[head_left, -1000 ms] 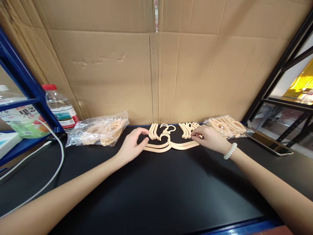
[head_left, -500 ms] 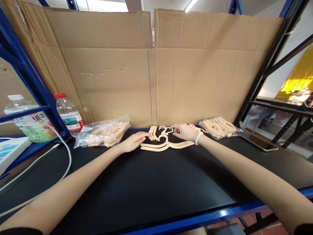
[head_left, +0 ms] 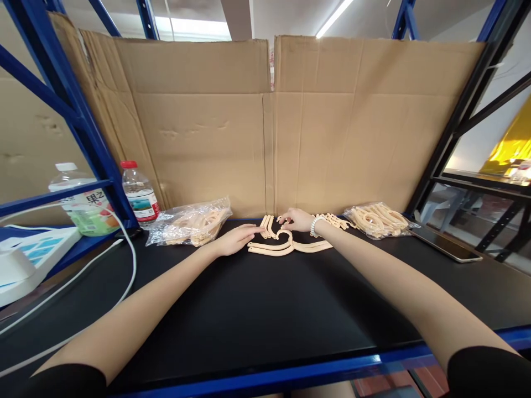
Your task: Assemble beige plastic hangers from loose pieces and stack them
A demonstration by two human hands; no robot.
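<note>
Cream plastic hanger pieces (head_left: 286,247) lie joined on the black table (head_left: 265,309) near the cardboard backing. My left hand (head_left: 239,239) rests flat beside their left end, fingertips touching a small stack of curved arm pieces (head_left: 268,225). My right hand (head_left: 297,220), with a white bead bracelet at the wrist, sits over the hook parts just behind the joined pieces, fingers bent onto them. More loose arm pieces (head_left: 336,221) lie right of that wrist.
A clear bag of hanger parts (head_left: 191,224) lies to the left, another bag (head_left: 379,218) to the right. Two water bottles (head_left: 139,193) stand by the blue rack post. A white cable (head_left: 124,265) loops at left; a flat tablet (head_left: 446,243) lies at right.
My right hand has moved left from the loose arm pieces onto the hook parts. My left hand has flattened beside the left stack. The camera has tilted up and back.
</note>
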